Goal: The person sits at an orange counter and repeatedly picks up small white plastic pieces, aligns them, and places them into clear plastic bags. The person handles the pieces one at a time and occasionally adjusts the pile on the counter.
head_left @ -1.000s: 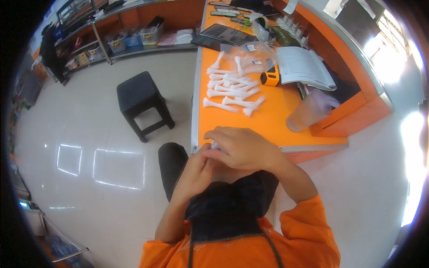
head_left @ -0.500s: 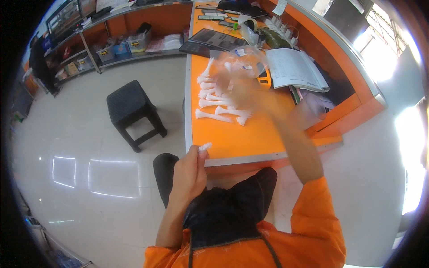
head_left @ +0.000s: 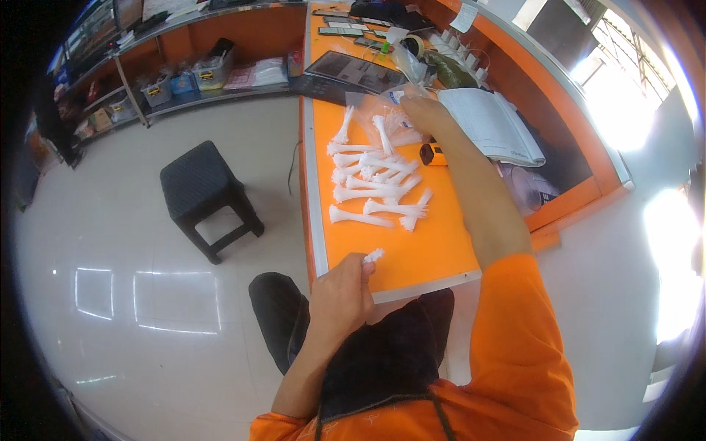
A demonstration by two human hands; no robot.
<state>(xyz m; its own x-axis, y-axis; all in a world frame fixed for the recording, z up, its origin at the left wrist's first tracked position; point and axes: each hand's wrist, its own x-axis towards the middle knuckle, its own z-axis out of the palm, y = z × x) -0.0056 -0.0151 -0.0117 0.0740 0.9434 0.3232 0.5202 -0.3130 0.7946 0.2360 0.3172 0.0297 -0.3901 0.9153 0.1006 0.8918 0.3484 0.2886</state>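
Near the front edge of the orange counter, my left hand (head_left: 343, 294) is closed around a small bundle of white cable ties (head_left: 373, 256), whose tips stick out past the thumb. My right hand (head_left: 425, 116) reaches far forward to a clear plastic bag (head_left: 365, 101) with white ties in it; its fingers are hidden from view. Between the two hands lies a loose pile of white cable tie bundles (head_left: 368, 176), most of them pointing sideways. One bundle (head_left: 343, 125) lies apart at the far left of the pile.
A yellow and black tool (head_left: 432, 154) lies beside my right forearm. Behind it are an open booklet (head_left: 493, 125) and a dark laptop-like panel (head_left: 353, 71), with several phones (head_left: 342, 31) beyond. A black stool (head_left: 207, 195) stands on the floor to the left.
My right hand has moved forward from above the pile to the plastic bag. My left hand has shifted slightly right in view, still holding its bundle. The view has tilted a little.
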